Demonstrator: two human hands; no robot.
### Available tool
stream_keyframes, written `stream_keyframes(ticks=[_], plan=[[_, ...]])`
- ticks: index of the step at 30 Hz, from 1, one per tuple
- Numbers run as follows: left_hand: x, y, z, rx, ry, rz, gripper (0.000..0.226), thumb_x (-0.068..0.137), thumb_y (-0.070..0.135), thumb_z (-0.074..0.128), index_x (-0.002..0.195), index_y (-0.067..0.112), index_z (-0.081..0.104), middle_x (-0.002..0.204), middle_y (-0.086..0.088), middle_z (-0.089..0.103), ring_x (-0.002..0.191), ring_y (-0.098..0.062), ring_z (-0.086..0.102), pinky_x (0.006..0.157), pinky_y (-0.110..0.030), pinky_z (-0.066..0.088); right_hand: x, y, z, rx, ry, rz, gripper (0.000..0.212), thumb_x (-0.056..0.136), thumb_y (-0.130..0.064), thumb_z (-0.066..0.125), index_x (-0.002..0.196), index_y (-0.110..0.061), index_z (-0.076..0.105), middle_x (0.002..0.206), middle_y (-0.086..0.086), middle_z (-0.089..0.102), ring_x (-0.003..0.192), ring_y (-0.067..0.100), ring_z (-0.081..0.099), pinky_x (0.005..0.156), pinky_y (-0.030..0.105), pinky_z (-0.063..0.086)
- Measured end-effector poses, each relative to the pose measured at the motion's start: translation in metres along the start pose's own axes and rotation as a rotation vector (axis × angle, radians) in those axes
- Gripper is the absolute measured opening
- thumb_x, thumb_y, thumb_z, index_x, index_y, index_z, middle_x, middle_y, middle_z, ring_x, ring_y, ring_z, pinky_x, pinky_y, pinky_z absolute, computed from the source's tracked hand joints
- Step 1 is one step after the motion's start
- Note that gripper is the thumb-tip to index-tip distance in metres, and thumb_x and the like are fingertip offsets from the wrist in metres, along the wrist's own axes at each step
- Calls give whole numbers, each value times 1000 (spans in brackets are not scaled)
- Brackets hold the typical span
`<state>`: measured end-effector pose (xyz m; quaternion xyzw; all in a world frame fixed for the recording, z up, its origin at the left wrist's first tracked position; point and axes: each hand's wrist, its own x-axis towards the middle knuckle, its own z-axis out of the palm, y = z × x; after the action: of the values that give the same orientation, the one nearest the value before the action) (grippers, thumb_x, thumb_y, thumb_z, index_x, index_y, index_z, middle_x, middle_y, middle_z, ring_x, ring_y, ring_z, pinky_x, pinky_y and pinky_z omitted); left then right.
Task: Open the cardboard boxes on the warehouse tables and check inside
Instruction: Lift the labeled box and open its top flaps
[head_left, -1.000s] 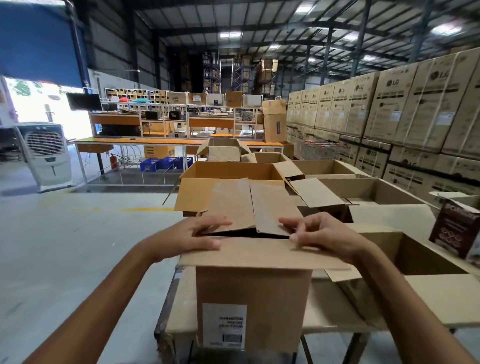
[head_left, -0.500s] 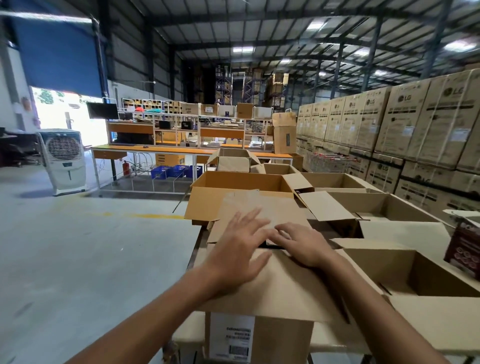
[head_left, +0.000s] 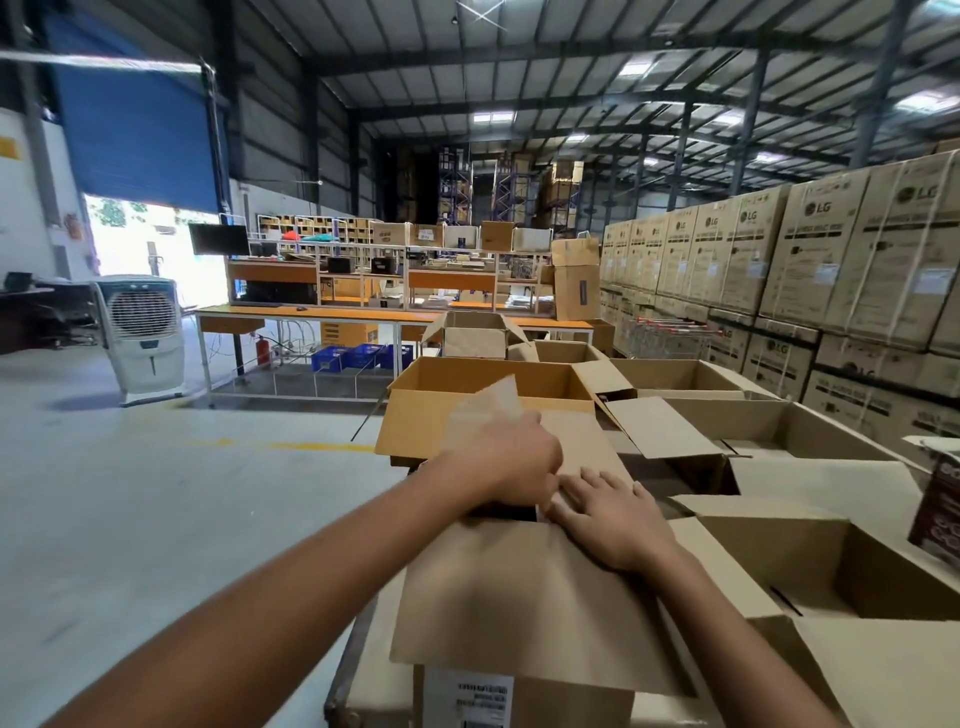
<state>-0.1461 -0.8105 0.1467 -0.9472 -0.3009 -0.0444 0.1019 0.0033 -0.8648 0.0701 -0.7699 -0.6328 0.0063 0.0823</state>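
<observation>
The single view comes from a wide-angle camera on the person's head, facing forward and tilted slightly down along the table (head_left: 371, 660). Both forearms enter from the bottom edge. The left hand (head_left: 511, 457), gripping a raised flap (head_left: 491, 405), and the flat right hand (head_left: 613, 514) sit mid-frame, close to the lens, over the nearest box (head_left: 519, 597). Farther off, the view takes in the floor (head_left: 156, 493) at left, stacked cartons (head_left: 810, 260) at right and the roof (head_left: 519, 78) above. Straight lines bow toward the edges.

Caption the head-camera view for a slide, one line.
Left hand grips a raised inner flap of the labelled cardboard box while the right hand rests flat on the opposite flap.
</observation>
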Motion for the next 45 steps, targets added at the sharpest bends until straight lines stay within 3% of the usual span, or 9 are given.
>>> stream_keyframes(ticks=[6,12,16,21,26,29,33,40,45], plan=[[11,-45,-55,442,-241,-284,36,101,30,47,133,14,54,133,-10,56,126,-30,51,108,-54,36,-5,-3,-6,40,0,10,74,89,-80,28,151,-41,31,162,-2,27,149,21,21,121,52,12],[8,-90,18,-124,-366,-490,37,99,25,45,129,6,56,118,-10,60,90,-24,60,70,-33,51,-11,-5,-5,49,-7,16,77,87,-83,22,150,-39,34,160,-1,31,148,22,24,120,54,13],[26,-91,79,-307,-269,-579,40,94,23,47,128,8,60,131,-12,60,112,-31,59,95,-39,49,-8,-9,-10,60,-27,41,79,88,-82,21,150,-37,34,159,1,32,147,24,26,119,56,15],[32,-81,105,-284,-183,-769,41,91,33,52,128,16,56,139,-15,42,117,-37,54,94,-48,48,9,-29,-17,33,-154,142,85,85,-82,34,156,-40,16,162,9,25,148,35,20,112,70,7],[30,-81,106,-252,-207,-756,33,93,28,52,123,16,58,134,-13,42,114,-38,54,96,-51,50,16,-59,-10,147,-60,268,44,86,-41,51,129,-29,53,134,12,53,130,39,39,108,72,16],[28,-82,107,-257,-198,-741,29,94,25,52,121,16,59,134,-13,43,113,-37,55,91,-46,50,9,-64,-29,306,163,163,34,88,-24,53,122,-23,58,115,8,65,103,28,56,94,48,46],[30,-82,109,-253,-174,-733,26,95,22,51,119,15,59,132,-12,45,112,-37,56,89,-46,50,6,-41,-81,191,507,120,29,93,-11,62,123,-14,63,105,6,68,91,24,62,74,33,49],[31,-83,110,-333,-148,-763,12,93,23,53,103,17,53,136,-12,42,115,-37,53,97,-53,49,1,29,-96,-270,388,422,27,100,-19,46,122,-13,60,119,13,56,107,32,55,81,42,49],[37,-91,113,-399,-86,-680,33,95,31,50,125,21,60,149,-6,36,129,-34,42,105,-54,41,5,62,-61,-246,179,585,37,94,-46,54,117,-18,62,127,16,52,115,37,51,94,50,43]])
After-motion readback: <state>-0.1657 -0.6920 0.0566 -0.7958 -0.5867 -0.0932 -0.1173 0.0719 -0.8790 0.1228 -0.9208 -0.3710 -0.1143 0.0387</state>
